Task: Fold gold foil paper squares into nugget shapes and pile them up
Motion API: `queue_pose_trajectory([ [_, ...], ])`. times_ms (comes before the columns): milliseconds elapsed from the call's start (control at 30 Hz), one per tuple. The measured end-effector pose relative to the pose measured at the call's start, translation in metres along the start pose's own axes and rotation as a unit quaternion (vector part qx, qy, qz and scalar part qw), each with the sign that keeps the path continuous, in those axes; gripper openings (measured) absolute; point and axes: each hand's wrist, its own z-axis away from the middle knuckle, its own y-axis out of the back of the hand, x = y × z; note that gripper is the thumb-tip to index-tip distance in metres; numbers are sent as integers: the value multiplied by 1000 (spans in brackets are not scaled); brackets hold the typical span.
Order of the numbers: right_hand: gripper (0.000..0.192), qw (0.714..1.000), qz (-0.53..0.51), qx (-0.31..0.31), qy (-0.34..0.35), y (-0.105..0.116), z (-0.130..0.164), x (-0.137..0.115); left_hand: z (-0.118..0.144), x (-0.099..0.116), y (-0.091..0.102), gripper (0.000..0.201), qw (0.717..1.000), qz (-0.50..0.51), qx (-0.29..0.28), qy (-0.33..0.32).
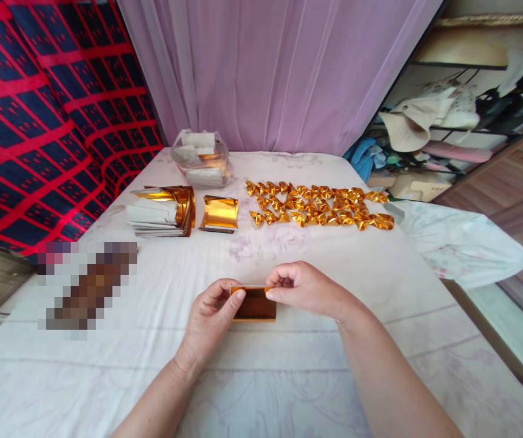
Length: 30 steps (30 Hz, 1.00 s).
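- The left hand (pixel 213 313) holds the gold paper (pixel 256 309) by its left side, thumb over the near face and fingers behind.
- The right hand (pixel 304 286) makes a narrow pinch, thumb against fingers, at the upper right corner of the same paper.
- This gold paper is at the near middle of the bench (pixel 280 395), between the 2 hands. Its inside is dark, so I cannot tell surely if it is folded or only curled.
- In my judgement, the thin paper can crease in a wrong place if the right hand presses harder than the left.
- If the 2 hands pull unequally, the edges may become crooked, or a corner may tear.
- The shiny face is perhaps slippery, so a light pinch could let the paper spring back.
- Farther away stand a thick stack of sheets (pixel 159 216), and just beside it a small stack (pixel 220 213). A careless left sleeve or elbow could push them apart.
- On the right, the finished-looking gold pieces (pixel 320 205) lie in about 3 close rows; a sweep of the right arm could scatter them.
- Behind the stacks, a clear plastic bag (pixel 201 173) contains more paper.
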Motion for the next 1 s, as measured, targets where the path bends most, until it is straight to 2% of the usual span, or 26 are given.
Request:
queue_pose_trajectory([
  [667,18,999,37,10,7,9,3,0,-2,6,-1,29,998,41,41,16],
  [1000,18,999,38,15,4,8,2,0,-1,8,-1,29,998,38,41,19],
])
